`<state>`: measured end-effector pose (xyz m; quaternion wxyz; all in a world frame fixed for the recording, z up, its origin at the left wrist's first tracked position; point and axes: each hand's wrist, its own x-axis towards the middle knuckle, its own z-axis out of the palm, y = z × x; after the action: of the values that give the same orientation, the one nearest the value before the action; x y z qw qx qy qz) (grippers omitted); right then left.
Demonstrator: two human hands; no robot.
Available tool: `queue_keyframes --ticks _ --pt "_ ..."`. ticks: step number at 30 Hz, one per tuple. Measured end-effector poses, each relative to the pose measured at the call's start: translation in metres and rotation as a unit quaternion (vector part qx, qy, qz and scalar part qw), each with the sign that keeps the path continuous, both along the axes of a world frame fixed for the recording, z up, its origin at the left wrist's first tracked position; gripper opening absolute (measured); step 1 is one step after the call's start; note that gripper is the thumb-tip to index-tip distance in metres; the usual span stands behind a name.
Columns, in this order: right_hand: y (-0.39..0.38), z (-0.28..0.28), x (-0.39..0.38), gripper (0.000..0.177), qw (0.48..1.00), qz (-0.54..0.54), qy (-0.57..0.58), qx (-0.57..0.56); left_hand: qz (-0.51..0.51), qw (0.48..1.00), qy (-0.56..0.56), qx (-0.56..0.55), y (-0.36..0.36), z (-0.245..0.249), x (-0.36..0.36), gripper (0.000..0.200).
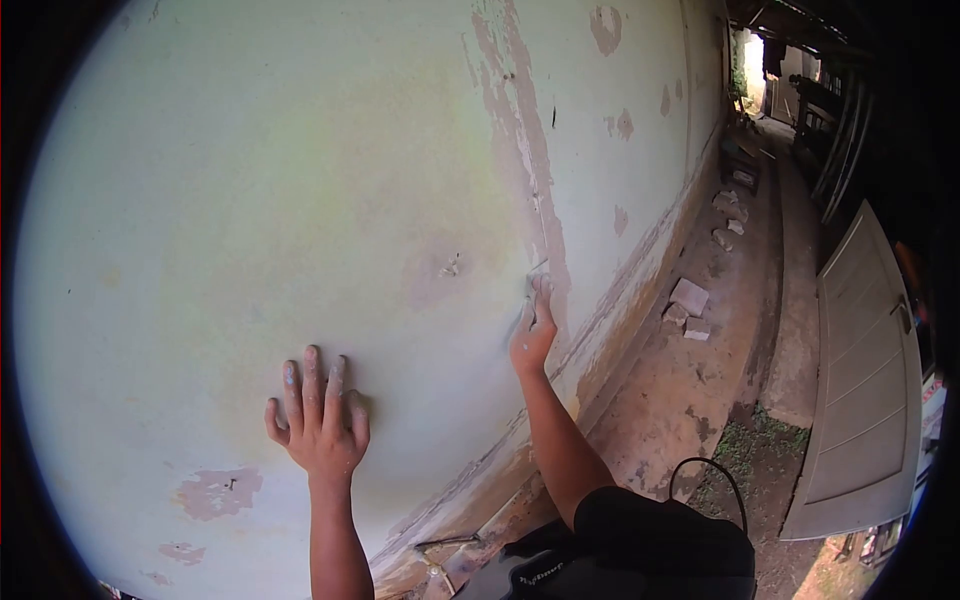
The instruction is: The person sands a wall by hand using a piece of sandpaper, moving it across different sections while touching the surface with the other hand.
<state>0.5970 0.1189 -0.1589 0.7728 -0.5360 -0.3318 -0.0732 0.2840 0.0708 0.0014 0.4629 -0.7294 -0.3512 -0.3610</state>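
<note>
My left hand (pixel 318 420) rests open, flat on the wall (pixel 250 200); my right hand (pixel 533 338) grips a small scraper (pixel 537 276), seemingly light and stiff, by its handle.

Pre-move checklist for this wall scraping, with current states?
1. Left hand flat on wall: ok.
2. Right hand closed on scraper: ok.
3. Scraper at edge of peeled strip: ok.
4. Scraper angle against wall: cannot tell.
5. Ground by wall uncluttered: not ok, bricks lie there.
6. Black cable clear of feet: cannot tell.
</note>
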Motion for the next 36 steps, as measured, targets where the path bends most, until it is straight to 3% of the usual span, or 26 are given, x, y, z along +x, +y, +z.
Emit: queue_keyframes --ticks 3,5,7,10,12,15,16,18,21,23,24,27,29,31,33,36 --pt "-0.002 0.028 -0.021 0.045 0.994 -0.008 0.113 -0.002 -0.001 1.0 -0.003 -0.008 -0.004 0.0 0.005 0.048" --pt "-0.014 0.055 -0.065 0.044 0.998 -0.032 0.05 -0.026 -0.005 1.0 -0.003 -0.001 -0.002 0.0 0.008 0.046" --pt "-0.031 0.068 -0.106 0.042 0.998 0.013 -0.054 0.014 0.003 1.0 -0.002 0.013 0.001 -0.003 0.006 0.046" --pt "-0.045 0.04 -0.129 0.046 0.979 0.052 -0.199 -0.007 0.007 1.0 -0.001 0.012 -0.001 -0.002 0.006 0.047" --pt "-0.026 0.007 -0.097 0.046 0.976 -0.003 -0.215 0.015 0.008 1.0 -0.007 0.017 0.001 -0.001 0.005 0.045" --pt "-0.011 -0.003 -0.036 0.042 0.994 -0.087 -0.057 -0.035 0.002 1.0 -0.019 0.011 0.001 -0.006 0.009 0.044" --pt "-0.007 -0.001 -0.019 0.042 0.994 -0.088 -0.059 -0.04 0.01 1.0 -0.022 0.014 0.002 -0.005 0.008 0.044" --pt "-0.003 0.004 0.0 0.04 0.998 -0.029 0.059 0.017 0.015 0.999 -0.027 0.012 0.001 -0.008 0.007 0.044" --pt "-0.015 0.038 -0.059 0.04 0.999 -0.015 0.04 0.018 0.007 0.999 -0.035 0.015 0.003 -0.011 0.011 0.043" --pt "-0.034 0.049 -0.112 0.039 0.997 0.017 -0.081 0.006 0.003 0.999 -0.043 0.013 0.003 -0.015 0.01 0.042" --pt "-0.039 0.042 -0.121 0.039 0.997 0.015 -0.079 0.01 0.001 0.999 -0.041 0.017 0.003 -0.015 0.01 0.042" --pt "-0.032 0.025 -0.119 0.04 0.969 0.004 -0.245 0.019 -0.006 0.999 -0.045 0.001 0.001 -0.013 0.009 0.041" --pt "-0.017 0.013 -0.085 0.04 0.969 -0.058 -0.237 0.031 -0.007 0.999 -0.043 0.007 0.001 -0.012 0.012 0.041" --pt "-0.005 -0.001 -0.044 0.044 0.987 -0.12 -0.109 -0.013 -0.004 0.999 -0.041 0.011 0.001 -0.011 0.01 0.041" --pt "-0.004 -0.007 -0.007 0.041 0.997 -0.041 0.052 0.027 -0.011 0.999 -0.044 0.005 0.0 -0.012 0.009 0.042" --pt "-0.01 0.005 -0.031 0.04 0.996 -0.015 0.084 0.006 -0.011 0.999 -0.052 0.01 0.001 -0.012 0.012 0.041"
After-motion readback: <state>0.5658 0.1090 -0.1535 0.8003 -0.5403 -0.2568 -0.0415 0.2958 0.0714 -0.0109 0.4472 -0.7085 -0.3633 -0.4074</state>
